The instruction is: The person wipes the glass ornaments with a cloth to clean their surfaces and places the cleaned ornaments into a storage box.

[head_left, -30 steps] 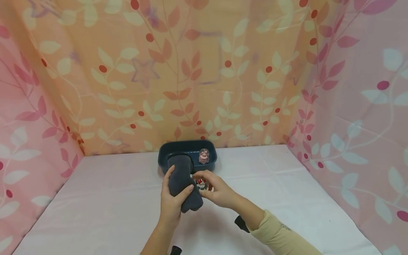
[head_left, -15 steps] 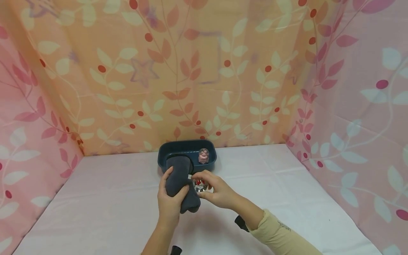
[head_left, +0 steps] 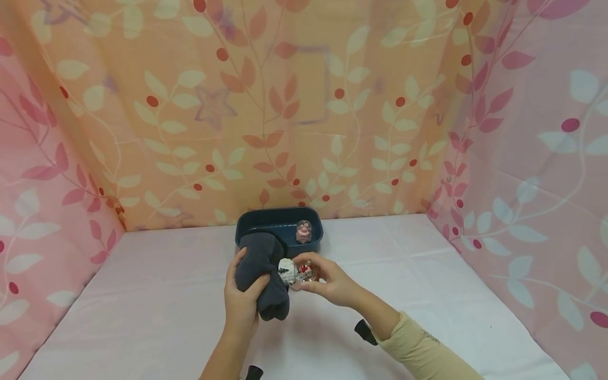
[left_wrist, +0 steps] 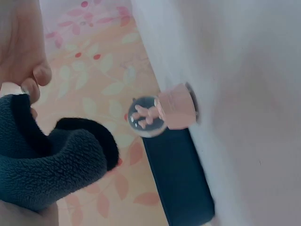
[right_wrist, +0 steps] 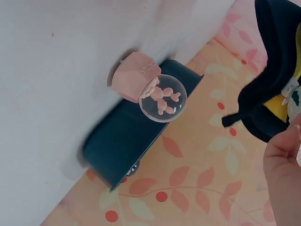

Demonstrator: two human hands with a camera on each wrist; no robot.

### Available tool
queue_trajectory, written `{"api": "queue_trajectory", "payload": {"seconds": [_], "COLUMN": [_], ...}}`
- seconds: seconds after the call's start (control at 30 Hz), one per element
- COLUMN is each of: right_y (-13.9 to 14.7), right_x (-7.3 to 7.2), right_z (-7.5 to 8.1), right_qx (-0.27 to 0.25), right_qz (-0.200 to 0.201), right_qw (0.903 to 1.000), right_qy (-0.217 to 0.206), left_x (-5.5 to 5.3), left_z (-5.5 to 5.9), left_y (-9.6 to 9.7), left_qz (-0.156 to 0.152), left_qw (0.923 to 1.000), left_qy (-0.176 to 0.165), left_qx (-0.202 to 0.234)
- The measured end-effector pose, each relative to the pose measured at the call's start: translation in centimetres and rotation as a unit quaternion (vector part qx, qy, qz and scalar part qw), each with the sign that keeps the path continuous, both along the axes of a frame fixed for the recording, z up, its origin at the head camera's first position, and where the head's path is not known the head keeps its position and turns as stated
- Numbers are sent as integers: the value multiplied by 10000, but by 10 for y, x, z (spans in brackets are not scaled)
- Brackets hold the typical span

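In the head view my left hand (head_left: 241,302) grips a dark grey fleecy cloth (head_left: 255,266). Its yellow inner side and a loop show in the right wrist view. Just right of it, my right hand (head_left: 328,279) holds a snow globe (head_left: 287,271) tipped on its side by the dome, its white base towards the cloth and something red inside. Whether base and cloth touch, I cannot tell. A pink snow globe (right_wrist: 136,77) stands upright on the table below; the head view shows only a sliver of it under the right hand.
A dark blue basin (head_left: 277,216) stands at the table's back, against the patterned curtain (head_left: 285,105). Inside it sits another pink-based globe (head_left: 304,231). Black cylindrical pieces (head_left: 366,332) show by both wrists.
The left hand and cloth have shifted left, and the cloth has turned more upright. The held globe's white base, covered earlier, has come into view beside it.
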State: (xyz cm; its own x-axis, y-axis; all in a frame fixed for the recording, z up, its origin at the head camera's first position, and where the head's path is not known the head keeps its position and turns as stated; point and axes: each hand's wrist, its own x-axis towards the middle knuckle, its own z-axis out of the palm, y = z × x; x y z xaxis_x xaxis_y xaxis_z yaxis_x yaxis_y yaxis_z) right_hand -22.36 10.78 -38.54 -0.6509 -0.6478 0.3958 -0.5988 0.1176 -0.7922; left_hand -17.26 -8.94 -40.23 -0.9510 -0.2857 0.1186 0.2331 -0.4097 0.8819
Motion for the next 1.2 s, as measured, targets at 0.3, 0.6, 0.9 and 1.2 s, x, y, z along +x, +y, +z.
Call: {"api": "queue_trajectory", "payload": {"seconds": [0.3,0.6,0.9,1.2], "right_y": [1,-8,-11,-17], "right_x": [-6,-3,4,7], "right_z": [-4,-3,6,4], "right_qx": [-25,-83,503,-283], "right_qz": [-24,-100,-183,-218], "right_qw": [9932,9956,9966,9803], "right_qy": [1166,929,-629,-1943], "left_x": [3,0,5,10], "left_z": [4,1,-4,-7], "left_y": [-2,12,19,26], "left_qz": [-608,-580,159,671], "left_qw": [9979,9981,9996,9950], "left_qy": [-6,115,235,108], "left_qx": [-208,-176,-60,-731]}}
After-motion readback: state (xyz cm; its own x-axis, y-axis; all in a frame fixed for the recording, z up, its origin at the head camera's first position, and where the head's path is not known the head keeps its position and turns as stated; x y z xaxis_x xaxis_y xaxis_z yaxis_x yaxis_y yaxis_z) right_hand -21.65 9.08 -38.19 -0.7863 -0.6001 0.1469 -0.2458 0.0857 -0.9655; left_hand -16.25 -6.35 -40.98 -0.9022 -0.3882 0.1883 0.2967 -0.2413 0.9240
